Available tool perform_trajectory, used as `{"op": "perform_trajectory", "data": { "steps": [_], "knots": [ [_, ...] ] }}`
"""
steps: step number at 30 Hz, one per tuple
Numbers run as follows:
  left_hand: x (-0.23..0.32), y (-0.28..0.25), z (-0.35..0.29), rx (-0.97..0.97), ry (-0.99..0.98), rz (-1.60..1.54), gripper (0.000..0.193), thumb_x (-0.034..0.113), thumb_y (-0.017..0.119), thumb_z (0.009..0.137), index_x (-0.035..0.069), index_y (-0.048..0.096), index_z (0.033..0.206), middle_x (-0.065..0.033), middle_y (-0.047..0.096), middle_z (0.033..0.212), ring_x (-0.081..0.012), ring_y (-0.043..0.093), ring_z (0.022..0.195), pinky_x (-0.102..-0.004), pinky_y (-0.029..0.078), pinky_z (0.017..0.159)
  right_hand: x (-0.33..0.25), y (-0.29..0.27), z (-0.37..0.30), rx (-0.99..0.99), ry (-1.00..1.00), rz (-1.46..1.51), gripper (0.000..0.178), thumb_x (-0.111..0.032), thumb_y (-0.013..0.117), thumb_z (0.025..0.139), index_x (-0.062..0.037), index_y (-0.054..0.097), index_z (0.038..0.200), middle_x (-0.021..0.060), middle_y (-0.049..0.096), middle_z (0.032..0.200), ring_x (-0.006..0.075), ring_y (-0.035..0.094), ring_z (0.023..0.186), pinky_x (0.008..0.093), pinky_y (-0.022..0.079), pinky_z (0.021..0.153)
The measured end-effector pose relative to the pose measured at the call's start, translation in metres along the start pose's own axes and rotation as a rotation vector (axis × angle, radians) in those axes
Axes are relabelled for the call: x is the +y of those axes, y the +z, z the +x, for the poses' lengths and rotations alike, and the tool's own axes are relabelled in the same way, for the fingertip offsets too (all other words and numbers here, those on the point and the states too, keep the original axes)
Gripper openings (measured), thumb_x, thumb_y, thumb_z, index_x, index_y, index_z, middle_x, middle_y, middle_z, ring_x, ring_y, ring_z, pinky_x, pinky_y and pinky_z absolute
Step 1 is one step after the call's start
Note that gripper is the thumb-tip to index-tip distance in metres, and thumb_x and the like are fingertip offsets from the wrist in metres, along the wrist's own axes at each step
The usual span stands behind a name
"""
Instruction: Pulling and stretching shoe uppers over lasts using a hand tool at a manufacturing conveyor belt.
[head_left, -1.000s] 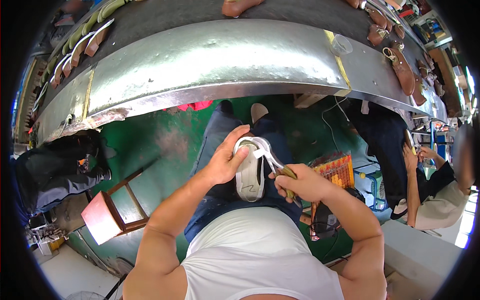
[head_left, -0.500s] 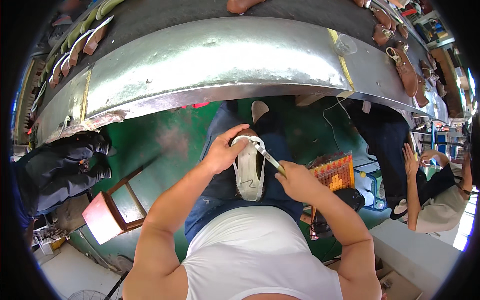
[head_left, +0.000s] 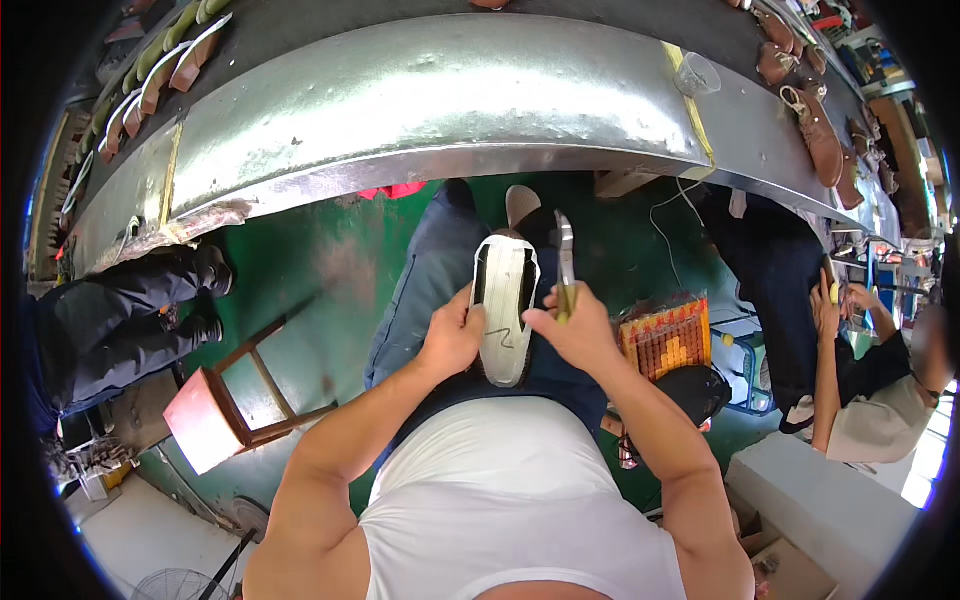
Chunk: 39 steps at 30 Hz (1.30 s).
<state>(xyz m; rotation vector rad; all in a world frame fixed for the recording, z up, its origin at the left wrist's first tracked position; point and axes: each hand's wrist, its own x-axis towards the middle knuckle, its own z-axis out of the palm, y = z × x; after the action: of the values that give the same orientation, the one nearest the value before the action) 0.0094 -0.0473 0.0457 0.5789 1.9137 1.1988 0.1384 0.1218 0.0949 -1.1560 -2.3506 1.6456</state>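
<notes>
Bottom up over my lap lies a shoe upper on a last [head_left: 505,325], its pale insole showing a dark squiggle and a white edge folded round the toe. My left hand [head_left: 453,337] grips its left side, thumb along the edge and fingers hidden beneath. On the right, my right hand [head_left: 580,332] is closed round the yellow-green handle of silver-headed lasting pliers [head_left: 566,250]. The pliers' head points away from me, beside the toe and apart from it. My right thumb reaches to the shoe's right edge.
A metal-edged bench [head_left: 400,100] runs across in front, with brown shoes [head_left: 820,140] at its right and a clear cup [head_left: 697,75]. A wooden stool [head_left: 215,420] stands left. A beaded seat [head_left: 665,340] is at right. Co-workers' legs [head_left: 140,320] and arms [head_left: 825,350] show on both sides.
The pliers have come off the toe's edge and swung upright to the right of the shoe. My left hand has slid from the toe down to the shoe's left side.
</notes>
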Motion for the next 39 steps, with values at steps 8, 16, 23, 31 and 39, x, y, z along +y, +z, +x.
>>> {"op": "perform_trajectory", "data": {
  "steps": [8, 16, 23, 31, 39],
  "knots": [
    [0.008, -0.018, 0.006, -0.344, -0.133, -0.521, 0.072, -0.012, 0.048, 0.079, 0.005, 0.041, 0.148, -0.0085, 0.059, 0.131, -0.0168, 0.057, 0.118, -0.0298, 0.043, 0.103, 0.038, 0.005, 0.018, -0.248, 0.125, 0.091, 0.024, -0.005, 0.067, 0.08, 0.0044, 0.055, 0.099, 0.0092, 0.063, 0.08, 0.0192, 0.063, 0.066, 0.0317, 0.053, 0.064],
    [-0.013, 0.009, -0.015, -0.273, -0.066, -0.273, 0.095, -0.001, 0.071, 0.078, 0.001, 0.015, 0.155, -0.0149, 0.046, 0.144, -0.0227, 0.044, 0.134, -0.0337, 0.032, 0.113, 0.024, -0.053, -0.022, -0.366, 0.001, -0.22, 0.017, -0.017, 0.061, 0.09, -0.0018, 0.058, 0.098, 0.011, 0.065, 0.073, 0.0282, 0.066, 0.071, 0.0396, 0.053, 0.067],
    [-0.017, 0.024, -0.017, -0.321, 0.004, -0.382, 0.103, -0.005, 0.066, 0.079, 0.001, -0.002, 0.156, -0.0175, 0.033, 0.153, -0.0246, 0.034, 0.141, -0.0331, 0.026, 0.116, -0.017, -0.062, -0.03, -0.571, -0.393, -0.657, 0.038, -0.006, 0.062, 0.085, 0.0076, 0.05, 0.119, 0.0258, 0.059, 0.117, 0.0363, 0.058, 0.11, 0.0441, 0.05, 0.087],
    [0.009, 0.018, -0.02, -0.486, -0.111, -1.122, 0.071, 0.039, 0.038, 0.102, 0.005, 0.008, 0.157, -0.013, 0.034, 0.155, -0.0272, 0.038, 0.14, -0.0394, 0.03, 0.116, -0.06, -0.052, 0.002, -0.807, -0.43, -1.045, 0.019, -0.012, 0.062, 0.084, 0.0024, 0.063, 0.096, 0.0204, 0.068, 0.08, 0.0392, 0.067, 0.075, 0.0469, 0.054, 0.07],
    [-0.031, 0.051, 0.026, 0.257, -0.282, -0.684, 0.069, 0.051, 0.028, 0.105, -0.005, 0.048, 0.14, -0.0166, 0.056, 0.137, -0.0229, 0.052, 0.126, -0.0314, 0.039, 0.105, 0.033, -0.014, -0.007, -0.443, -0.522, -0.706, 0.021, -0.015, 0.063, 0.085, 0.0004, 0.057, 0.098, 0.0197, 0.066, 0.085, 0.0392, 0.065, 0.079, 0.0479, 0.051, 0.068]
  ]
}}
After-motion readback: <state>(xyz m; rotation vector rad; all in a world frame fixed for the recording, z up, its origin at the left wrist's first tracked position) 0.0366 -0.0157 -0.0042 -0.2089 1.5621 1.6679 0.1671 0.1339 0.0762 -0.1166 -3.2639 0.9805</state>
